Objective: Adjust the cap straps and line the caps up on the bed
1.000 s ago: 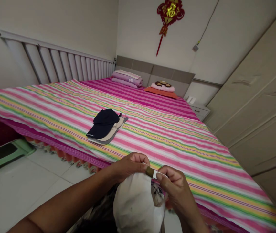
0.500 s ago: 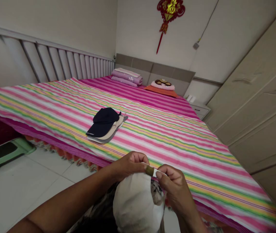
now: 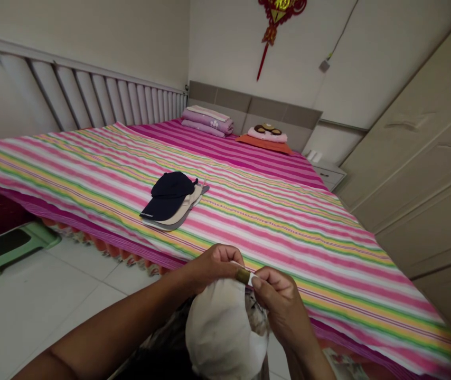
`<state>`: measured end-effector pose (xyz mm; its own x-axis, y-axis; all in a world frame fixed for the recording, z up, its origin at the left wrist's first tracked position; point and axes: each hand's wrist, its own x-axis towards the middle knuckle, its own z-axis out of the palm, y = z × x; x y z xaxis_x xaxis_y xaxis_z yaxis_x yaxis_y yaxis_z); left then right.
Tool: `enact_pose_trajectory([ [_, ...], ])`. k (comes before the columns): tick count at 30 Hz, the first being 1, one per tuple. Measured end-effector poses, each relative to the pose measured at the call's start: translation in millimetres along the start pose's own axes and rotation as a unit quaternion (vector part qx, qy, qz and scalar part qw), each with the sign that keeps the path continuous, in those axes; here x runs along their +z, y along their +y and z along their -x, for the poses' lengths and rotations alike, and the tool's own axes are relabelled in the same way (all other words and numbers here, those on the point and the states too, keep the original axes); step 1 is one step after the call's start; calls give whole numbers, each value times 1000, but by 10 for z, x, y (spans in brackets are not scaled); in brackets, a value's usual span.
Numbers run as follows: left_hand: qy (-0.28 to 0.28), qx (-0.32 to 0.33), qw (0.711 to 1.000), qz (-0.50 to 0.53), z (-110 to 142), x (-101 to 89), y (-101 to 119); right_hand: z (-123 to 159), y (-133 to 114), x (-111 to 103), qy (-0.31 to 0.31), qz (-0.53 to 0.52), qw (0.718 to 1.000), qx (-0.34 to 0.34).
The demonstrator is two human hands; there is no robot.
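Note:
Low in the head view I hold a white cap [image 3: 221, 332] in front of me, crown toward the camera. My left hand [image 3: 212, 266] pinches the cap's back strap beside a small brass buckle [image 3: 243, 275]. My right hand [image 3: 279, 298] pinches the white strap end on the other side of the buckle. Both hands are closed on the strap. Farther off, a stack of caps [image 3: 170, 203] with a navy one on top lies on the striped bedspread [image 3: 289, 227].
A wide bed fills the middle, with folded pink bedding [image 3: 208, 120] and an orange pillow [image 3: 265, 142] at the headboard. A green stool [image 3: 7, 248] stands on the tiled floor at left. Wardrobe doors [image 3: 427, 158] line the right; a nightstand [image 3: 328, 173] sits beside them.
The view has tilted slightly, so the bed and wall ornament sit higher. My hands stay pinched on the cap's strap, with the right fingers drawn a little closer to the buckle.

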<state>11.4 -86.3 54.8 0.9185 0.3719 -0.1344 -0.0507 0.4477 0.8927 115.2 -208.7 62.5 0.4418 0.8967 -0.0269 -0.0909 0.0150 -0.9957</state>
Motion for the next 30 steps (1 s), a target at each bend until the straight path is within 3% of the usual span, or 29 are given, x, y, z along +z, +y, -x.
enact_pose_trajectory([
  [7,10,1,1000,2,0,15,8,-7,37,-5,9,-27,1000,-6],
  [19,20,7,999,-28,35,44,29,-2,85,-54,15,22,998,-52],
  [27,14,91,996,12,32,46,-52,-8,179,-48,39,-28,998,-40],
  [30,-24,123,992,-2,51,-5,-81,5,194,-44,40,-48,997,-39],
])
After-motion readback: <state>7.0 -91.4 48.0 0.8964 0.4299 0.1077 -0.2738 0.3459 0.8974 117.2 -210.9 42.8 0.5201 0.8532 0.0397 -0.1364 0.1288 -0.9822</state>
